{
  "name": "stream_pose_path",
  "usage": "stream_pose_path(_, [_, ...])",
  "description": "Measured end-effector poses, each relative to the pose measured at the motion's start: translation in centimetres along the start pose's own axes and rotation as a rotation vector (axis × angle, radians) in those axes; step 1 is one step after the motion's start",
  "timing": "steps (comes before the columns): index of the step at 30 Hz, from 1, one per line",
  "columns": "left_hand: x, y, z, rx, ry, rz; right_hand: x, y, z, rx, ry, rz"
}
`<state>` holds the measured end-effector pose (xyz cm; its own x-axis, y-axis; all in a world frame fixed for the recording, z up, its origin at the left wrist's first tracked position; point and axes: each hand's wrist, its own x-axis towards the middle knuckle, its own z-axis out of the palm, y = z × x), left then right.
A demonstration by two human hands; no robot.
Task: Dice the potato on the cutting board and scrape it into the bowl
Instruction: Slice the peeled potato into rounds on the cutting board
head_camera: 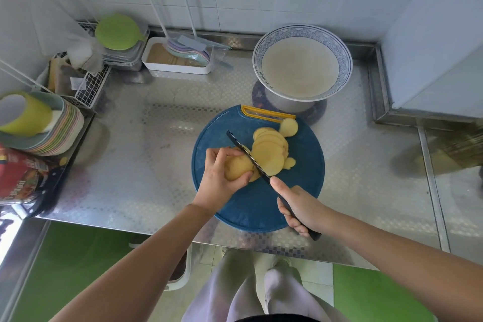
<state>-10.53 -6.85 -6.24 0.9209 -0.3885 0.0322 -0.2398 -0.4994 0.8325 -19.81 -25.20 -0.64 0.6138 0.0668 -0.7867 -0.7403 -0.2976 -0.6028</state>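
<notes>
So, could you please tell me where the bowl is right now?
In the head view, the bowl stands on the steel counter, right of centre, just beyond the far edge of the blue cutting board.

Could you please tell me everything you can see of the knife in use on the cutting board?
The knife is all black: a long, narrow, straight blade and a slim handle whose end shows below the right hand, which grips it, forefinger stretched along the spine. It slants up-left over the blue cutting board, blade set against the potato held by the left hand, cut slices on its right side.
</notes>
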Motion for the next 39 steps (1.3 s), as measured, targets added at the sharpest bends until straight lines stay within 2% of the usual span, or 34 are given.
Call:
stream_pose_path(6, [0.1, 0.0, 0.0, -0.003, -0.004, 0.023, 0.6, 0.4, 0.2, 0.010, 0.010, -0.015])
stream_pose_path(12, [0.0, -0.2, 0.1, 0.023, 0.011, 0.045, 0.4, -0.3, 0.0, 0.039, -0.034, 0.036])
stream_pose_path(17, [-0.6, -0.4, 0.8, 0.058, 0.024, 0.130, 0.3, -1.0, 0.0, 0.052, -0.052, 0.101])
stream_pose_path(32, [0.7, -0.6, -0.5, -0.018, -0.095, 0.020, 2.5, 0.1, 1.4, 0.102, 0.011, 0.021])
stream_pose_path(39, [0.5, -0.5, -0.3, 0.026, -0.061, 0.088, 3.0, 0.1, 1.4, 0.116, -0.012, 0.036])
